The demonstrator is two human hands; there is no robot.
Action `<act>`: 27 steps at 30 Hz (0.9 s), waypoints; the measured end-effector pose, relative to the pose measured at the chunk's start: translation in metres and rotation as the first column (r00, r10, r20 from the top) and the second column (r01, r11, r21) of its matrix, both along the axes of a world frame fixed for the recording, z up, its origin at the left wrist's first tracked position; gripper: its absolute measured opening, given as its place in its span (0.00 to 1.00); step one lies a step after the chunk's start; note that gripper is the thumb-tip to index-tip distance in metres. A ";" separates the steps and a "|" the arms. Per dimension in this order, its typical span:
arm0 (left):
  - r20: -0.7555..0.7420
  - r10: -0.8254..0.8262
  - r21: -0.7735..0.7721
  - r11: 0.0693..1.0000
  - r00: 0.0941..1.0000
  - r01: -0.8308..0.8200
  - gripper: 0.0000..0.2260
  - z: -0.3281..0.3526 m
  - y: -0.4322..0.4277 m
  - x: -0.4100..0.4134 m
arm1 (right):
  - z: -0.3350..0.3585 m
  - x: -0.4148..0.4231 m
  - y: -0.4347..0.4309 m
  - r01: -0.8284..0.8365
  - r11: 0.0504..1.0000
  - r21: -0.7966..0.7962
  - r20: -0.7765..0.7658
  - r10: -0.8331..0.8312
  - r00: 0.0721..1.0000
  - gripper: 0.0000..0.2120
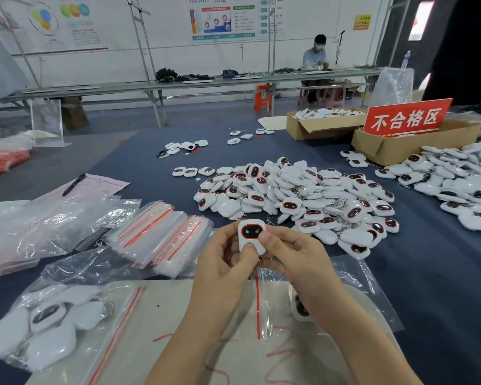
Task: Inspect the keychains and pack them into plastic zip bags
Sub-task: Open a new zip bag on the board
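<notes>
Both hands hold one white keychain (251,235) upright at the centre, its dark screen lit with red lock icons. My left hand (226,257) grips its lower left, thumb on its front. My right hand (292,254) grips its right side. A big pile of like keychains (303,201) lies just beyond. Under my hands a clear zip bag (261,309) with a red strip lies on a white board, another keychain (300,308) partly hidden beneath my right wrist. A filled zip bag (50,320) sits at lower left. A stack of empty zip bags (161,234) lies left of my hands.
A second heap of keychains (461,187) spreads at the right. Two cardboard boxes (325,125) (411,143) stand at the far right, one with a red sign (407,118). A pen (74,184) lies on pink paper at left. A person sits at a far bench.
</notes>
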State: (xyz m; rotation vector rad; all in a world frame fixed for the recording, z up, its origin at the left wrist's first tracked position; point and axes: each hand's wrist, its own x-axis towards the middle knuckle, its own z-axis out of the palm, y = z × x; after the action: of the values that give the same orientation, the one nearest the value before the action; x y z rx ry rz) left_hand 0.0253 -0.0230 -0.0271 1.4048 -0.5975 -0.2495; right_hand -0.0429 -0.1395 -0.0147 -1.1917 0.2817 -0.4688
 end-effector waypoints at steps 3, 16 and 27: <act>-0.012 -0.005 -0.009 1.000 1.000 0.005 0.13 0.001 0.000 0.001 | 0.000 0.000 0.000 0.005 1.000 -0.013 -0.012 -0.005 1.000 0.17; -0.062 -0.088 -0.087 0.993 0.994 0.083 0.13 -0.001 0.000 0.003 | 0.004 -0.001 0.000 -0.004 1.000 0.012 0.045 0.003 0.999 0.15; 0.067 0.023 -0.103 0.995 0.997 -0.016 0.12 0.006 0.008 0.005 | -0.004 0.003 0.002 -0.035 0.986 0.160 0.076 0.024 0.997 0.11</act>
State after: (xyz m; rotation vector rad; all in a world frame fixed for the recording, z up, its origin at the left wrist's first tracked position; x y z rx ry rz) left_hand 0.0300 -0.0153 -0.0209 1.3239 -0.6439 -0.1535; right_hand -0.0400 -0.1379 -0.0189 -1.0173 0.2335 -0.4546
